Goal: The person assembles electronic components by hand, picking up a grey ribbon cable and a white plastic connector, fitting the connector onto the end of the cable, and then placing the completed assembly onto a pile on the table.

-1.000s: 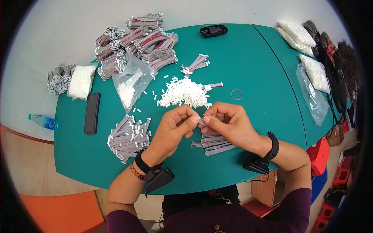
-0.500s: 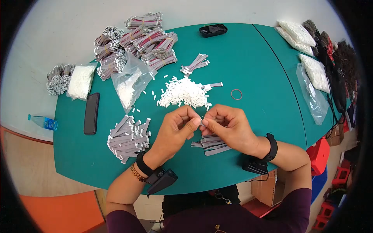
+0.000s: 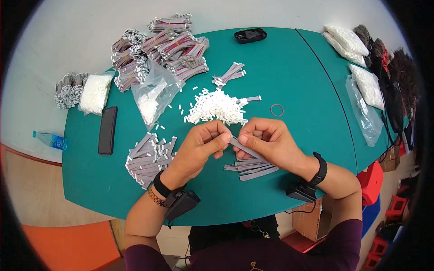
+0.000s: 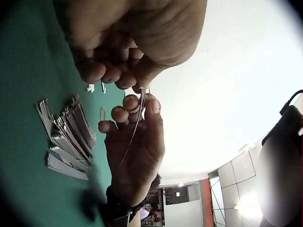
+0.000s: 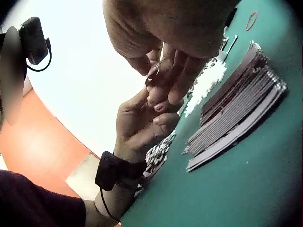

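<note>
A short grey ribbon cable [image 3: 246,150] is held between both hands over the table. My left hand [image 3: 202,147] pinches its far end between thumb and index finger, where a whitish bit shows at the fingertips in the left wrist view. My right hand [image 3: 271,142] grips the strip a little behind that end, thumb on top, and the rest trails under the palm. Beneath the right hand lies a stack of grey ribbon cables [image 3: 253,175]. Just beyond the fingers is a heap of small white plastic pieces [image 3: 214,107]. White-ended cables [image 3: 151,160] lie left of the left hand.
Bundled cables [image 3: 174,47] are piled at the back left, near an open plastic bag [image 3: 151,101] of white pieces. A phone [image 3: 107,131] lies at left, a red rubber band [image 3: 276,110] at right. A black case [image 3: 250,35] sits at the far edge; filled bags [image 3: 366,86] stand far right.
The cable has turned between the hands, so a longer stretch of it now shows below the right thumb. Both hands have stayed in nearly the same place; the piles look the same.
</note>
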A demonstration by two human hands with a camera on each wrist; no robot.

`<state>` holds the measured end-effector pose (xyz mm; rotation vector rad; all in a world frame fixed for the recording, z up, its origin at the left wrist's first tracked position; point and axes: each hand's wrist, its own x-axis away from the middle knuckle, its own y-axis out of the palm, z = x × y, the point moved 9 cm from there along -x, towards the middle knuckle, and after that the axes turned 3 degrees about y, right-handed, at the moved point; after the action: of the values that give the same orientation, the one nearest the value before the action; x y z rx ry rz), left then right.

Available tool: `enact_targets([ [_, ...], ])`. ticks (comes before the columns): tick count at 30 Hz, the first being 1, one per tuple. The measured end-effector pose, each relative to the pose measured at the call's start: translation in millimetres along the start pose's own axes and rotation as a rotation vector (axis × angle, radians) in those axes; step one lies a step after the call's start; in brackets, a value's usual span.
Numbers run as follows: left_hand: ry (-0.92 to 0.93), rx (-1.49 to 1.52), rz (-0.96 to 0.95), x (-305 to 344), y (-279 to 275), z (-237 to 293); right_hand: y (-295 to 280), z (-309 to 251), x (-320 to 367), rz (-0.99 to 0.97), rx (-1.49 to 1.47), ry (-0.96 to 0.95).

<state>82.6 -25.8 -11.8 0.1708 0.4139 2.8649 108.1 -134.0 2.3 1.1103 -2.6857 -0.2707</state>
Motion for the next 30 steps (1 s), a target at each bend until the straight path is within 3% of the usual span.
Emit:
enact_targets([
  [5, -0.025, -0.029, -0.008, -0.6, 1.0, -4.4, 0.6, -4.3, 0.5, 0.014, 0.124, -0.078],
  [30, -0.083, 0.067, -0.028, 1.9, 7.7, -7.0, 4.2, -3.4, 1.9, -0.027, 0.108, -0.038],
])
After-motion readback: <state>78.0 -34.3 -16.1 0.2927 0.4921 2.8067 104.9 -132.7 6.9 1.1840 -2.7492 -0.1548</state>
